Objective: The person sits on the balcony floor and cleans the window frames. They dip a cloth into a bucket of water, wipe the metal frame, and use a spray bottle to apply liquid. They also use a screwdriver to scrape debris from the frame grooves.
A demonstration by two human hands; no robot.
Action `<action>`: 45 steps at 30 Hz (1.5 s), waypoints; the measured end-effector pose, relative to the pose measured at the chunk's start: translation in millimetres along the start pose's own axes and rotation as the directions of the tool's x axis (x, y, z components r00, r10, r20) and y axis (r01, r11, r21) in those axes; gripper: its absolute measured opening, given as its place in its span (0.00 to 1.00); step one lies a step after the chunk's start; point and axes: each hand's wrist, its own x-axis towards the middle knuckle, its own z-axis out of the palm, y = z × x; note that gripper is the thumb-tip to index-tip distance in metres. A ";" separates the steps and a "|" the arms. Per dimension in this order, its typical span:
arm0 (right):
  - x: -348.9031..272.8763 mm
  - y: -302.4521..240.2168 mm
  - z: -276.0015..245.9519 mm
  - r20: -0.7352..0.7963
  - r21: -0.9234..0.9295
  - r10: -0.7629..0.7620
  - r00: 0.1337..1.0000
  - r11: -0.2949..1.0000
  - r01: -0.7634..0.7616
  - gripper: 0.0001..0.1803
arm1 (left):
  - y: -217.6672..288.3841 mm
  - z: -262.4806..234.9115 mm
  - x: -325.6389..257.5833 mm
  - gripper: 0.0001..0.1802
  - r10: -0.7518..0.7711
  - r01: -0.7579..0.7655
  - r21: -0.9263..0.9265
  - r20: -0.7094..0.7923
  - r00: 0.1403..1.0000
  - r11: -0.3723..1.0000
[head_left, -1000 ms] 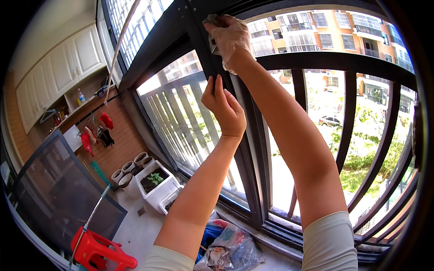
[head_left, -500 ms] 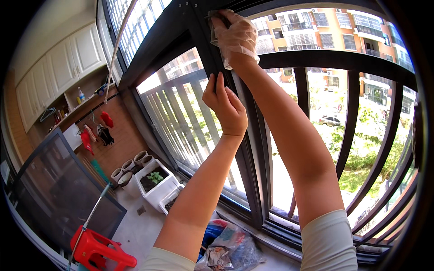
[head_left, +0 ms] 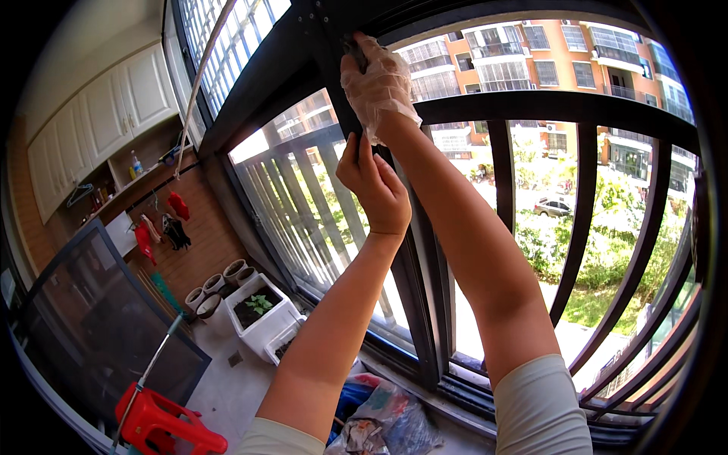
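Hands on the window frame (head_left: 413, 258).
I see my gloved right hand (head_left: 379, 80) clamped on a dark rag (head_left: 354, 51) near the frame's top; my bare left hand (head_left: 377, 186) grips the post below.

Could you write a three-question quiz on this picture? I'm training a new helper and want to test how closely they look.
1. True or false: the right hand wears a thin clear glove.
2. What does the left hand touch? A) the red stool B) the dark window post C) the white planter
3. Fill in: the white planter on the floor holds a small green ____.

Key
1. True; the left hand is bare.
2. B, the window post, below the right hand.
3. Plant. The red stool stands nearer the lower left.
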 end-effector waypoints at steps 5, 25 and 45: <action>13.7 3.7 2.4 -0.059 0.138 0.004 0.998 0.990 0.004 0.19 | 5.0 1.7 0.9 0.21 0.006 -0.006 -0.010 -0.010 1.000 1.000; -3.4 32.8 -25.3 0.208 0.060 -0.142 0.968 0.989 0.132 0.12 | -1.4 -2.0 2.2 0.20 0.066 -0.067 0.093 0.015 0.998 0.993; -47.8 65.5 -50.4 0.417 0.073 -0.117 0.901 0.993 0.096 0.09 | -10.4 -2.2 4.6 0.21 -0.002 0.012 -0.210 0.045 0.999 0.978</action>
